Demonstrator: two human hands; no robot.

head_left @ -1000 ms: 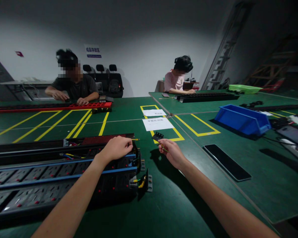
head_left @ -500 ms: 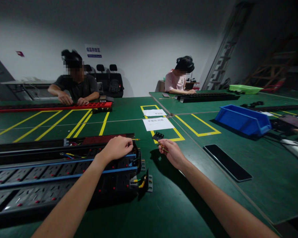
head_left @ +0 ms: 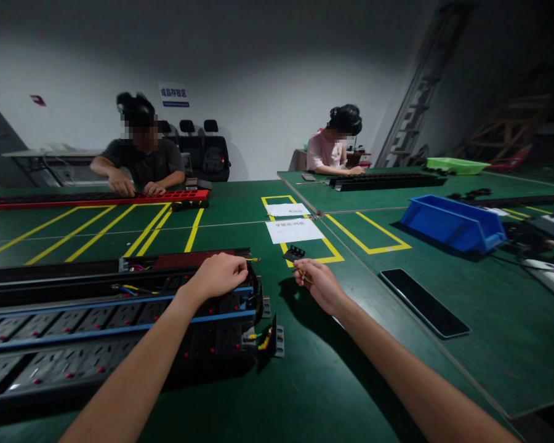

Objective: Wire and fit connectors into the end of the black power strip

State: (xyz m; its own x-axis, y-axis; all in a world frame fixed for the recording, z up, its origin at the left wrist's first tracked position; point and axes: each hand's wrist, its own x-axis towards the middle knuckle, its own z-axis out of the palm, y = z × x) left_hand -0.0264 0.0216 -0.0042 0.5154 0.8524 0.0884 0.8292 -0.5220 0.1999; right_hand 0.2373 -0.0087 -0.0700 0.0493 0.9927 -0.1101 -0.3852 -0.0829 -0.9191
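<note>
My left hand [head_left: 219,275] lies on the end of a row of long black power strips [head_left: 170,301], its fingers curled closed. A yellow wire [head_left: 253,259] with a metal tip sticks out just past those fingers. Whether they pinch it is hidden. Over the green table, my right hand [head_left: 321,286] pinches a small black perforated end plate [head_left: 294,253]. A yellow-green wire [head_left: 305,276] runs along its fingers. Between the hands, other strips end in black plates with grey tabs [head_left: 279,341] and yellow-green wires [head_left: 264,338].
A dark phone [head_left: 422,301] and a blue bin [head_left: 452,223] are to the right. Paper labels [head_left: 294,231] lie ahead among yellow tape outlines. Across the table [head_left: 314,381] two people work, one at a red rail [head_left: 196,197], one at a black rail [head_left: 388,181].
My hands have stayed almost still, the right still pinching the end plate. The person across on the left has shifted a hand slightly over the red rail.
</note>
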